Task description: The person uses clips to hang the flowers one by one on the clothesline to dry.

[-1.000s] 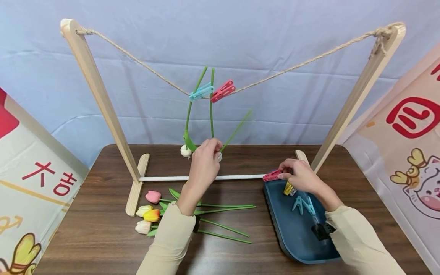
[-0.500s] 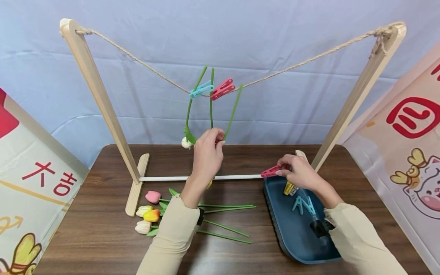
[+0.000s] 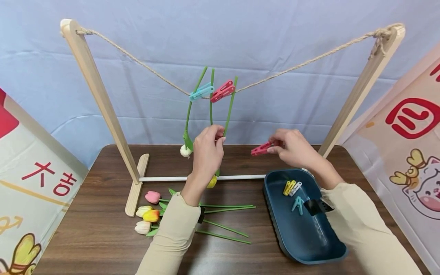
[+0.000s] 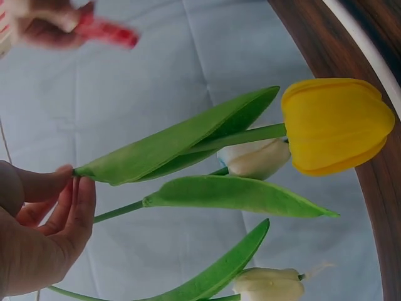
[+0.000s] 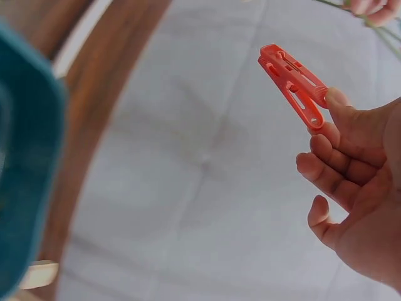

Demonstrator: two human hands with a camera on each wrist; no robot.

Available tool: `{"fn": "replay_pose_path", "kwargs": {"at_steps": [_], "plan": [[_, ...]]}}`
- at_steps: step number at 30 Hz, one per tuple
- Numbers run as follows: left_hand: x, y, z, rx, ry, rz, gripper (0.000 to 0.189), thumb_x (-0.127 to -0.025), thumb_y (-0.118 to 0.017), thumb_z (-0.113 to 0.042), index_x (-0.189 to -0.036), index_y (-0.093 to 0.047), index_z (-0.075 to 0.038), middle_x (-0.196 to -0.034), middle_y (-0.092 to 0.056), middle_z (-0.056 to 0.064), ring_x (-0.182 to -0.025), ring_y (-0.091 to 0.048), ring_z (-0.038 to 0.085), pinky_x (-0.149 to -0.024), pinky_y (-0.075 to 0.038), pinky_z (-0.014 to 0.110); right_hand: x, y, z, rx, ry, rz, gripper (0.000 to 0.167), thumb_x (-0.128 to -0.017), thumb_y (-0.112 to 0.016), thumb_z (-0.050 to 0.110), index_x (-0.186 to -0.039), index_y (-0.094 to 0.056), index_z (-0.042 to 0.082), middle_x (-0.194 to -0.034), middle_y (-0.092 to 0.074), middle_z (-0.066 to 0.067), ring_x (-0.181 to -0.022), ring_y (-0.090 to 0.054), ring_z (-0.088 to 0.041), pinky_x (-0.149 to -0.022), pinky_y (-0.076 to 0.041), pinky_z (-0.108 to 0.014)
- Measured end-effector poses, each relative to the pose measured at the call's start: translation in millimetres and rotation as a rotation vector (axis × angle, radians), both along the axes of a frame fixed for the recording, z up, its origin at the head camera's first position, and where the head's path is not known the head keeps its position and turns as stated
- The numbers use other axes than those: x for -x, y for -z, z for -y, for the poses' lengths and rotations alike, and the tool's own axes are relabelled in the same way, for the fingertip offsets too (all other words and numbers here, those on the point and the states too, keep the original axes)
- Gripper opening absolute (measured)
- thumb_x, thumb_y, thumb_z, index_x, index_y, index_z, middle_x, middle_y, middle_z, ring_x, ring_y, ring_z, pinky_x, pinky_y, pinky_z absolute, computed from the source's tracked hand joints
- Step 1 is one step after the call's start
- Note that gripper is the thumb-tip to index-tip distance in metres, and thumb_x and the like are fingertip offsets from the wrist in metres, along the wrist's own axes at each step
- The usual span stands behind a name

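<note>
My left hand (image 3: 209, 152) pinches the green stem of a yellow tulip (image 4: 338, 125), which hangs head down; the stem's upper end crosses the rope beside a red clothespin (image 3: 222, 91). Two white tulips hang on the rope, one from that clothespin and one from a blue clothespin (image 3: 201, 92). Their white heads (image 4: 269, 284) show beside the yellow one in the left wrist view. My right hand (image 3: 296, 151) holds another red clothespin (image 5: 291, 84) by its handle end between thumb and fingers, in the air right of the stems.
The rope (image 3: 302, 63) sags between two wooden posts (image 3: 99, 99), joined low by a white rod (image 3: 244, 177). A dark blue basin (image 3: 299, 236) holds yellow, white and blue clothespins. Several tulips (image 3: 152, 215) lie on the table at left.
The left hand has raised the yellow tulip, bringing its stem up and left to the rope. My right hand has lifted the red clothespin off the basin's edge, up and left.
</note>
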State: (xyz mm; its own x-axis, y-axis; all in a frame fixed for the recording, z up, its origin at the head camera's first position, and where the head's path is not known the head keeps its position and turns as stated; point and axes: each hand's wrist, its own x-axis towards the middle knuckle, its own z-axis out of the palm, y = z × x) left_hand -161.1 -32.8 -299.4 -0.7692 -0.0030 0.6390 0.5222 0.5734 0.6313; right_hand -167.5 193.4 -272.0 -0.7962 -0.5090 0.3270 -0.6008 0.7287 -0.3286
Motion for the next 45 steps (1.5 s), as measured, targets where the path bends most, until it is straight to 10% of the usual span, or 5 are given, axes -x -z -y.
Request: {"fn": "replay_pose_path", "kwargs": {"at_steps": [24, 34, 45], "plan": [[-2.3, -0.6, -3.2, -0.002, 0.001, -0.005, 0.012, -0.081, -0.064, 0.003, -0.093, -0.064, 0.002, -0.083, -0.063, 0.01, -0.075, -0.062, 0.022, -0.07, -0.048, 0.031, 0.1, -83.5, 45.7, 0.129, 0.008, -0.234, 0.007, -0.081, -0.067, 0.001, -0.085, -0.066, -0.005, -0.075, -0.057, -0.01, -0.066, -0.047, -0.02, -0.06, -0.033, -0.032], [-1.7, 0.2, -4.0, -0.015, -0.004, -0.011, 0.012, -0.081, -0.065, 0.002, -0.093, -0.064, 0.002, -0.082, -0.063, 0.01, -0.075, -0.062, 0.021, -0.068, -0.049, 0.029, 8.2, -104.1, 55.5, 0.201, 0.059, -0.496, 0.007, -0.08, -0.062, -0.005, -0.081, -0.065, -0.01, -0.072, -0.057, -0.018, -0.061, -0.047, -0.026, -0.057, -0.032, -0.034], [-0.6, -4.0, -5.0, -0.025, -0.009, -0.024, 0.011, -0.081, -0.065, 0.003, -0.092, -0.064, 0.003, -0.083, -0.063, 0.011, -0.075, -0.062, 0.021, -0.068, -0.05, 0.028, 9.8, -122.7, 68.4, 0.035, 0.152, -0.37, 0.014, -0.084, -0.055, -0.004, -0.086, -0.068, -0.008, -0.082, -0.061, -0.02, -0.074, -0.055, -0.035, -0.069, -0.039, -0.045]]}}
